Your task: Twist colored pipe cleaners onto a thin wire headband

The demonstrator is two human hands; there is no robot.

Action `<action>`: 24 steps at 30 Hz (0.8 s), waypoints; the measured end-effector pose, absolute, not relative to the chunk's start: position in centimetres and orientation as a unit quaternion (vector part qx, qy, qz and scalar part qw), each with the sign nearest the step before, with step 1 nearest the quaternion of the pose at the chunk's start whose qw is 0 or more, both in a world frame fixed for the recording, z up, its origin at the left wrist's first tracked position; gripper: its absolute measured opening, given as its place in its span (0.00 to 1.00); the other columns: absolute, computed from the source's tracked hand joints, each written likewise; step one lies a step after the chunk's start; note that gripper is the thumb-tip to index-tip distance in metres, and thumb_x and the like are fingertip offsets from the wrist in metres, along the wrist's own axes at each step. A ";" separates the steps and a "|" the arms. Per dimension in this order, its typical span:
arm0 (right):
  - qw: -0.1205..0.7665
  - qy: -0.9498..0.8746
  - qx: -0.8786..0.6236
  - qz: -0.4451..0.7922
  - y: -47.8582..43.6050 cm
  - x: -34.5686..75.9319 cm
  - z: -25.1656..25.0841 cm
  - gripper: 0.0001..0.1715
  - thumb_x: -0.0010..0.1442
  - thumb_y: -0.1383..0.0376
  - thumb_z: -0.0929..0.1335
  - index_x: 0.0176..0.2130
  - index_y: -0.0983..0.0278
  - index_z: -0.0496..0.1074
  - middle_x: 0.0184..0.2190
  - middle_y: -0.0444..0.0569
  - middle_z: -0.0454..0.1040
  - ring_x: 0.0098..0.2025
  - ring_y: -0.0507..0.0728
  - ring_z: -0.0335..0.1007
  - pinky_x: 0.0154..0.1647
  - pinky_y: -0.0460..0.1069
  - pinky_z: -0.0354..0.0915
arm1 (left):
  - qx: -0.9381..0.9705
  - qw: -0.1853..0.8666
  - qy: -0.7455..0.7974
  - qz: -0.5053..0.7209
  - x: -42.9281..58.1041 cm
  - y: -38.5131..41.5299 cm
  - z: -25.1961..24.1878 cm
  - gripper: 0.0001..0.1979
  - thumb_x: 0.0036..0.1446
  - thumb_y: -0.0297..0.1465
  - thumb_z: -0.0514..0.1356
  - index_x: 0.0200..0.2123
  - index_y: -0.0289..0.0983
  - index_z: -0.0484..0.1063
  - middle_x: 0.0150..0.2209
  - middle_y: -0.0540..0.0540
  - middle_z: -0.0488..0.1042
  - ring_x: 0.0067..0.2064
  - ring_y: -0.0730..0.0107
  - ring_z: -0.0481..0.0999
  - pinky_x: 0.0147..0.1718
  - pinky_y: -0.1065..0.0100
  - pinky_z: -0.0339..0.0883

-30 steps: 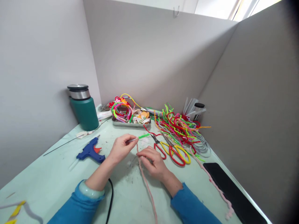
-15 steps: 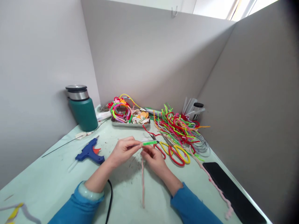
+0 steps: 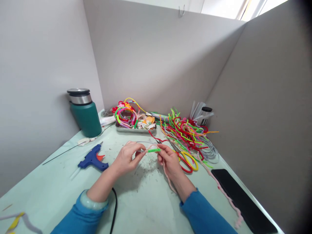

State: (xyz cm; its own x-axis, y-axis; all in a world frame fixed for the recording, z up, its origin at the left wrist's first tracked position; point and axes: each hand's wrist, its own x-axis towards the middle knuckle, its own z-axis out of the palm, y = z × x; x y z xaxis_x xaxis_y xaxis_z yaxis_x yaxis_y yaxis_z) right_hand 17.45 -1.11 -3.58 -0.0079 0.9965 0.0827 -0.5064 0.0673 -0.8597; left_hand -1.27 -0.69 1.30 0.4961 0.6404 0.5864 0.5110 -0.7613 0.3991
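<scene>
My left hand (image 3: 128,157) pinches a thin band whose near stretch is wrapped in bright green pipe cleaner (image 3: 154,150). A thin grey arc, apparently the same band, curves behind the fingers. Between thumb and fingers, my right hand (image 3: 170,161) grips a pale pink pipe cleaner (image 3: 166,174) at the right end of the green part. One pink length loops over the green toward my left fingers; its tail hangs down along my right wrist. Red- and yellow-handled scissors (image 3: 190,161) lie just beyond my right hand, partly hidden by it.
A blue glue gun (image 3: 94,158) lies left, near a green bottle (image 3: 85,117). Behind stand a metal tray (image 3: 136,130) with wrapped hoops and scraps, and a heap of coloured pipe cleaners (image 3: 185,130). A black phone-like slab (image 3: 243,201) and pink strand (image 3: 227,198) lie right.
My right hand has moved right and slightly up, drawing the pink pipe cleaner away from hanging straight down. The green-wrapped part now shows between both hands, shifted slightly left.
</scene>
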 end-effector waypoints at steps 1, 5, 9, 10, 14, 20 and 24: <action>0.628 -0.381 -0.339 0.588 -1.0 17.5 -3.6 0.14 0.48 0.64 0.70 0.37 0.65 0.71 0.20 0.41 0.67 0.17 0.45 0.55 0.15 0.40 0.50 | 0.863 0.088 0.335 0.368 -1.3 -0.7 1.3 0.07 0.58 0.31 0.53 0.34 0.35 0.69 0.28 0.47 0.71 0.31 0.71 0.67 0.36 0.66 0.58; 0.634 -0.399 -0.394 0.532 -0.8 17.8 -3.7 0.12 0.48 0.63 0.70 0.35 0.66 0.72 0.26 0.45 0.72 0.17 0.45 0.55 0.15 0.41 0.50 | 0.892 0.080 0.300 0.328 -1.4 -0.6 1.3 0.07 0.57 0.29 0.52 0.30 0.35 0.68 0.26 0.48 0.69 0.30 0.71 0.66 0.36 0.66 0.56; 0.647 -0.424 -0.420 0.475 -0.6 18.1 -3.8 0.12 0.49 0.61 0.70 0.34 0.65 0.72 0.25 0.45 0.73 0.17 0.45 0.54 0.15 0.42 0.49 | 0.910 0.051 0.283 0.298 -1.2 -0.6 1.2 0.08 0.57 0.28 0.52 0.29 0.35 0.69 0.26 0.47 0.70 0.32 0.69 0.66 0.37 0.64 0.55; 0.650 -0.430 -0.426 0.459 -0.7 18.1 -3.7 0.12 0.49 0.61 0.70 0.34 0.65 0.72 0.25 0.45 0.73 0.17 0.45 0.54 0.16 0.42 0.49 | 0.913 0.046 0.282 0.293 -1.2 -0.6 1.2 0.08 0.57 0.28 0.52 0.29 0.35 0.69 0.25 0.47 0.70 0.32 0.69 0.66 0.37 0.64 0.55; 0.656 -0.458 -0.420 0.429 -1.2 17.9 -3.3 0.11 0.51 0.62 0.69 0.35 0.65 0.73 0.27 0.47 0.75 0.19 0.47 0.58 0.19 0.43 0.54 | 0.918 0.026 0.281 0.278 -0.8 -0.6 0.7 0.09 0.57 0.28 0.52 0.29 0.35 0.71 0.25 0.47 0.71 0.31 0.69 0.66 0.37 0.64 0.56; 0.618 -0.537 -0.362 0.446 -2.9 16.8 -2.1 0.07 0.51 0.66 0.68 0.33 0.62 0.75 0.30 0.47 0.77 0.22 0.49 0.64 0.23 0.44 0.61 | 0.910 0.019 0.319 0.263 -0.4 -0.2 -0.8 0.08 0.57 0.28 0.53 0.31 0.35 0.72 0.26 0.46 0.73 0.32 0.68 0.70 0.36 0.65 0.57; 0.567 -0.593 -0.321 0.473 -3.6 16.2 -1.7 0.07 0.51 0.68 0.68 0.31 0.61 0.77 0.29 0.46 0.77 0.21 0.49 0.66 0.24 0.45 0.64 | 0.882 0.036 0.384 0.270 -0.5 0.2 -1.3 0.09 0.56 0.29 0.53 0.29 0.35 0.73 0.25 0.46 0.73 0.31 0.68 0.71 0.34 0.66 0.60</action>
State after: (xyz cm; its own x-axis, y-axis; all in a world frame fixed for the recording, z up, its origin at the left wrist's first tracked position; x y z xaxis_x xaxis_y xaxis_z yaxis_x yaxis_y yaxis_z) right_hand 16.25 -3.64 -1.65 -0.1505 0.9175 0.3680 -0.1554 0.3457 -0.9254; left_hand -0.55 0.16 -1.35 0.5593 0.6964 0.4497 0.6575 -0.7030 0.2710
